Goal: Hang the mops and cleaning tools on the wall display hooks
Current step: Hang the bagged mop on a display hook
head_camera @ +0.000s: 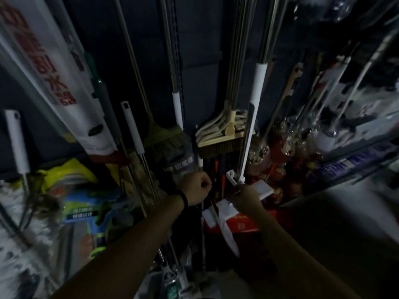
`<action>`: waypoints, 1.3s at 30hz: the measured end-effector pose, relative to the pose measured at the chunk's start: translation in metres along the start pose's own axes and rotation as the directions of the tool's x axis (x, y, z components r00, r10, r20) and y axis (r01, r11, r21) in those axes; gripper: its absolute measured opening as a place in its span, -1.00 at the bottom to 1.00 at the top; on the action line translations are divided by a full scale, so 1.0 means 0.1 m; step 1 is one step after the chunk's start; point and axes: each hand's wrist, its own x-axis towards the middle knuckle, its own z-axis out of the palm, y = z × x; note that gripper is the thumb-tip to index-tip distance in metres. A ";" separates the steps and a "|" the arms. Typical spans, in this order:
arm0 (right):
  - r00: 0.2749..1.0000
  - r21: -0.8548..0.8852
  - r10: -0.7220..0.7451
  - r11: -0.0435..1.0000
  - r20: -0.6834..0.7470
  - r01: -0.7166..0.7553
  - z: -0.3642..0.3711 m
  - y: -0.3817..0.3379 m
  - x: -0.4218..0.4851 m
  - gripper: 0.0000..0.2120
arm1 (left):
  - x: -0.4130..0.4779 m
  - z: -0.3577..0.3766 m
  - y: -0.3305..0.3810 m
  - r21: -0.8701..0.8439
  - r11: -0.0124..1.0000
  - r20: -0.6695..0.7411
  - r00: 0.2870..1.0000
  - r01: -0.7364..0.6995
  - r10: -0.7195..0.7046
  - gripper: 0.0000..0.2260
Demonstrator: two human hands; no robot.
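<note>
In a dim shop aisle, a person reaches with both arms toward a dark wall panel (200,61) crowded with hanging cleaning tools. A beige broom (218,145) hangs at the centre with its bristles pointing down. Directly below the broom, the left hand (197,187), with a black wristband (183,199) at the wrist, is closed in a fist round a thin pole (200,165). The pole runs upright through the fist, and its white tip stands just under the broom's bristles. Below and to the right of the broom, the right hand (246,197) curls its fingers about the joint at the foot of a white flat mop (260,83). The mop's long handle rises past the broom's right edge, close against the wall panel. Its upper end runs out of the frame, so it cannot be told whether it sits on a hook. The mop's flat white head juts out beside the right hand, lower than the broom. Farther below the broom lies a red box (237,223), partly covered by white mop parts. Just left of the broom hangs a green broom (166,137), and beyond it a white-gripped handle (132,126). Well to the broom's left is a white banner (49,67) printed with red characters. To the broom's right, a shelf (356,160) carries goods too blurred to identify.
</note>
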 end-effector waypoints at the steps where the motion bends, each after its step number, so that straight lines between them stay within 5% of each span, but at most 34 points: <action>1: 0.999 0.017 0.027 0.999 0.026 -0.028 0.17 0.14 0.01 -0.79 | -0.03 0.14 -0.07 0.003 0.999 0.016 0.999 0.033 -0.033 -0.86; 7: 0.981 -0.049 0.108 0.994 0.161 -0.102 0.85 0.62 0.18 -0.48 | -0.31 0.61 -0.34 -0.031 0.974 0.074 0.972 0.224 -0.221 -0.87; 12: 0.985 -0.137 0.108 0.987 0.138 -0.089 1.05 0.60 0.38 -0.58 | -0.42 0.63 -0.40 -0.022 0.965 0.000 0.965 0.262 -0.262 -0.79; 16: 0.983 -0.008 0.163 0.987 0.089 -0.163 1.08 0.55 0.53 -0.72 | -0.51 0.59 -0.42 -0.049 0.948 0.003 0.949 0.316 -0.316 -0.87; 21: 0.981 0.084 0.180 0.979 0.077 -0.186 1.07 0.62 0.60 -0.65 | -0.57 0.55 -0.52 -0.056 0.939 -0.008 0.940 0.340 -0.341 -0.85; 26: 0.976 0.259 0.216 0.943 -0.007 -0.207 0.89 0.74 0.35 -0.91 | -0.57 0.55 -0.50 -0.040 0.947 0.023 0.948 0.319 -0.318 -0.91; 32: 0.984 0.160 -0.025 0.986 -0.178 0.054 0.25 0.57 0.16 -0.84 | -0.41 0.40 -0.35 -0.090 0.970 0.020 0.974 0.227 -0.226 -0.87; 39: 0.908 -0.012 -0.349 0.934 -0.234 0.356 -0.80 -0.39 -0.17 -0.87 | -0.30 -0.20 0.13 -0.252 0.968 -0.048 0.999 -0.018 0.006 -0.72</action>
